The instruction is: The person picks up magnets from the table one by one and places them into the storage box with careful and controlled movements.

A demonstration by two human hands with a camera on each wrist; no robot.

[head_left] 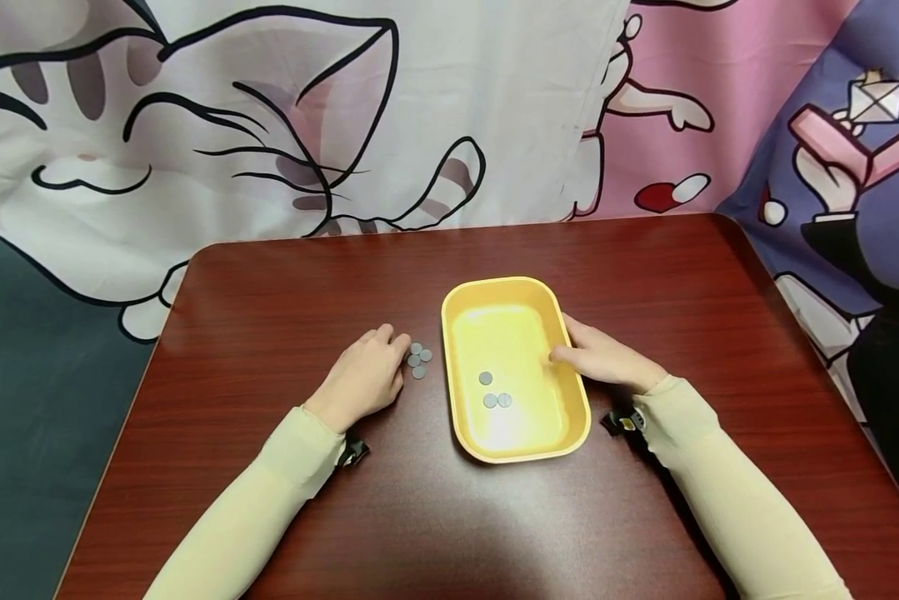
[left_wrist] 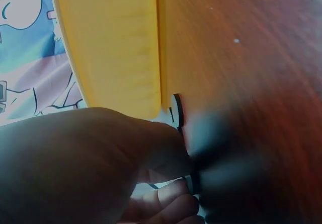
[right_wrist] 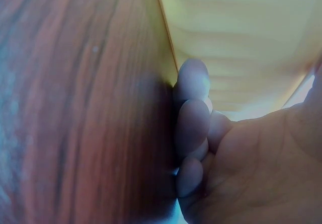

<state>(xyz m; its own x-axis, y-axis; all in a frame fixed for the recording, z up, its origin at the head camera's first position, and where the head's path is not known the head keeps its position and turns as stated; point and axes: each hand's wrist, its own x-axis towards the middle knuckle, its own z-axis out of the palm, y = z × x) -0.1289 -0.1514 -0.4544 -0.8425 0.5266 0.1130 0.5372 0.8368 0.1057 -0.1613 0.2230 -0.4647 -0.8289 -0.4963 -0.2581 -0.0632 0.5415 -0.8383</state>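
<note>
A yellow tray (head_left: pixel 460 417) sits on the table with three grey coins (head_left: pixel 490 400) lying flat inside it. My right hand (head_left: pixel 606 354) holds the tray's right side, thumb over the rim and fingers along the outer wall; the right wrist view shows those fingers (right_wrist: pixel 193 128) low between tray and tabletop. Left of the tray, several similar coins (head_left: pixel 417 360) lie clustered on the table. Beside them is my left hand (head_left: pixel 362 375), fingers bent down to the tabletop. In the left wrist view, its thumb and fingers pinch a coin (left_wrist: pixel 192 182), while another coin (left_wrist: pixel 176 110) lies just beyond the thumb.
The dark red wooden table (head_left: pixel 307 292) has rounded back corners. Behind it hangs a curtain (head_left: pixel 524 108) printed with cartoon figures. A black device (head_left: pixel 354 452) is worn at the left wrist, and another black device (head_left: pixel 623 422) at the right.
</note>
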